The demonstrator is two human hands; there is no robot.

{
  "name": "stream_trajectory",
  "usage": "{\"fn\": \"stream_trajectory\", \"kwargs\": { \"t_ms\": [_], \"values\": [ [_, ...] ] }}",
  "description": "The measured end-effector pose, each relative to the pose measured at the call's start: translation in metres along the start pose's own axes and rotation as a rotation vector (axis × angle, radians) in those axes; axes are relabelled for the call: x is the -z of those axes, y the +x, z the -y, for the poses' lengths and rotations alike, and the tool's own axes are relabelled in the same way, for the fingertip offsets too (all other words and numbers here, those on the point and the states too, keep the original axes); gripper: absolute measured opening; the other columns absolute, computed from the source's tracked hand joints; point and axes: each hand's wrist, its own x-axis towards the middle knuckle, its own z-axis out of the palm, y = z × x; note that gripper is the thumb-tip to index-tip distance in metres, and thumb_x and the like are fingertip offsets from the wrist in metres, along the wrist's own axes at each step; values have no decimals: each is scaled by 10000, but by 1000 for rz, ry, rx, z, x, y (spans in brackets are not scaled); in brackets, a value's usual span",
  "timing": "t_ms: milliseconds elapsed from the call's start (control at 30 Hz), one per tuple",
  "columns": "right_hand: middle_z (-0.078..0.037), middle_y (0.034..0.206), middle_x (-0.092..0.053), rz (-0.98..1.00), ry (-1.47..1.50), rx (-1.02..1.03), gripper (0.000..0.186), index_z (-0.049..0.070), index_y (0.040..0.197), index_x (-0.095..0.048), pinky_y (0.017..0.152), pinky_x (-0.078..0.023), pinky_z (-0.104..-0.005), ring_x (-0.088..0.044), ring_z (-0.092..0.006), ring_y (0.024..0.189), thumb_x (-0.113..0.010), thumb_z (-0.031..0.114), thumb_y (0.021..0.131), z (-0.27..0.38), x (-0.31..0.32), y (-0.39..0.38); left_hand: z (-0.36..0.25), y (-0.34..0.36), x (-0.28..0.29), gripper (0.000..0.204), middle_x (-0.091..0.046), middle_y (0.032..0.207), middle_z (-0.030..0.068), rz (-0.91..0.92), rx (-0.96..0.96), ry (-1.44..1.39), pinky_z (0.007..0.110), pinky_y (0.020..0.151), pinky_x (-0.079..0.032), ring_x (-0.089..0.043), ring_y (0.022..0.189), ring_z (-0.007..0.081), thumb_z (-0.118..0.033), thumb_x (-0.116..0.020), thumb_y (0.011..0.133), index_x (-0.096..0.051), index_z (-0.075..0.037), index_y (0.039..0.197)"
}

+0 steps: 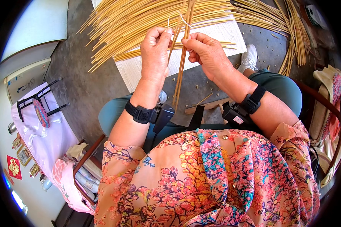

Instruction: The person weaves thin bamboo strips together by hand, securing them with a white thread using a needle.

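Note:
Several thin tan sticks stand upright in the picture between my hands, their lower ends reaching toward my lap. A white string crosses them above my fingers. My left hand is closed, thumb and forefinger pinched at a short length of the string beside the sticks. My right hand is closed too, its thumb and forefinger pinching at the right side of the sticks; whether string is also between these fingers I cannot tell.
A large spread of similar sticks lies on a pale board ahead. More sticks lie at the far right. Small cut bits litter the grey floor. A wooden piece lies near my lap. Chairs stand at both sides.

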Motion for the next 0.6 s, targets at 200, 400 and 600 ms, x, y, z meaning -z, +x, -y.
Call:
{"fn": "stream_trajectory", "kwargs": {
  "t_ms": [200, 400, 600],
  "values": [
    [3, 634, -544, -2, 9, 0, 102, 56, 766, -574, 505, -374, -200, -454, -69, 520, -628, 136, 798, 0, 2, -6, -6, -10, -10, 126, -567, 679, 45, 11, 77, -121, 230, 537, -453, -543, 567, 102, -132, -528, 893, -540, -28, 825],
    [9, 631, -549, 10, 34, -16, 94, 70, 754, -568, 504, -377, -196, -460, -62, 521, -624, 131, 798, 2, 3, -6, -13, -9, -7, 125, -584, 730, 51, 74, 99, -50, 241, 582, -468, -567, 601, 121, -139, -522, 896, -556, -32, 842],
    [5, 640, -561, 12, -5, 20, 106, 71, 756, -567, 491, -375, -189, -466, -52, 524, -638, 137, 799, 2, 2, -4, -16, -9, -9, 126, -574, 690, 52, 74, 109, -140, 234, 525, -453, -533, 536, 115, -135, -520, 897, -548, -21, 851]
  ]
}}
